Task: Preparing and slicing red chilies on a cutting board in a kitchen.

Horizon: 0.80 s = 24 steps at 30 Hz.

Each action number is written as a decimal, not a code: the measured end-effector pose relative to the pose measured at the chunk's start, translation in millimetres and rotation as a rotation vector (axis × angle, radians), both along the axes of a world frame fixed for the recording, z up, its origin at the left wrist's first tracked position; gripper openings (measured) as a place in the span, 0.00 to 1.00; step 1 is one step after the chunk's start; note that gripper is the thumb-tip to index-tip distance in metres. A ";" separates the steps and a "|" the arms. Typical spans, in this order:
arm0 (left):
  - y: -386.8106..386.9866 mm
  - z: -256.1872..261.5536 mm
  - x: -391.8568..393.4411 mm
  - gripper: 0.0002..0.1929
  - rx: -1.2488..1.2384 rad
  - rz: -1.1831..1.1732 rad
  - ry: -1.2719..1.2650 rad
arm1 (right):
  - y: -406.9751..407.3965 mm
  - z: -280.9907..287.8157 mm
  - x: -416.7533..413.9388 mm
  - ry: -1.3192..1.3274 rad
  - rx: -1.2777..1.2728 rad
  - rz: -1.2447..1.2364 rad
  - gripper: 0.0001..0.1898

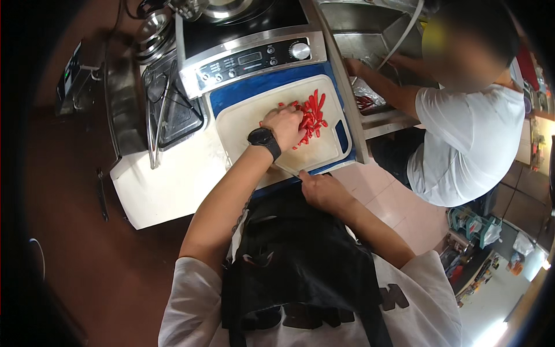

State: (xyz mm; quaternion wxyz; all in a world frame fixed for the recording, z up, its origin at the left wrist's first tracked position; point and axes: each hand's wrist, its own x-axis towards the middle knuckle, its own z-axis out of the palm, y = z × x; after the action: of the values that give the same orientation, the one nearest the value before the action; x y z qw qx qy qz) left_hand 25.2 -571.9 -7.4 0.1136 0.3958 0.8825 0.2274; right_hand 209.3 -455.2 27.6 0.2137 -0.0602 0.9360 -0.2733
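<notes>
A pile of cut red chilli peppers (310, 119) lies on the white plastic cutting board (243, 112), some in short pieces and some longer. My left hand (284, 126) rests over the left side of the pile, back upward. Its fingertips are partly hidden among the chillies, so I cannot see whether they grip any. At the board's near edge, my right hand (325, 191) is closed around a knife (287, 171). The blade points left along the board and is seen thinly, edge-on, partly behind my left forearm.
Beyond the board stands an induction cooker (256, 60) with a control panel. A blue mat (277, 86) lies under the board. At left are a rack with metal tongs (158, 117) and stacked steel bowls (154, 34). On the right, another person (468, 130) works at a steel sink (360, 39).
</notes>
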 end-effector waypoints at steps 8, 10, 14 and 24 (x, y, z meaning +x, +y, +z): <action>41.8 18.9 -35.5 0.11 0.099 0.202 -0.247 | 25.4 -3.5 2.2 -0.024 -0.019 0.047 0.12; 59.0 7.1 -49.6 0.14 -0.035 0.194 -0.158 | 28.1 -1.2 -3.6 -0.064 -0.029 0.069 0.13; 96.6 3.6 -49.6 0.18 -0.303 0.083 -0.111 | 35.7 11.5 -14.4 -0.170 -0.064 0.091 0.14; 116.3 -14.4 -46.7 0.21 -0.365 0.036 -0.116 | 56.9 -8.0 -11.9 -0.121 -0.098 0.142 0.18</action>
State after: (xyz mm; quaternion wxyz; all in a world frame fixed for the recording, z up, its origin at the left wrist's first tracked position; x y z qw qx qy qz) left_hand -21.5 -455.5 -21.9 0.2300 0.3389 0.9080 0.0883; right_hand 197.4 -398.3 19.6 0.2853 -0.1204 0.9002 -0.3061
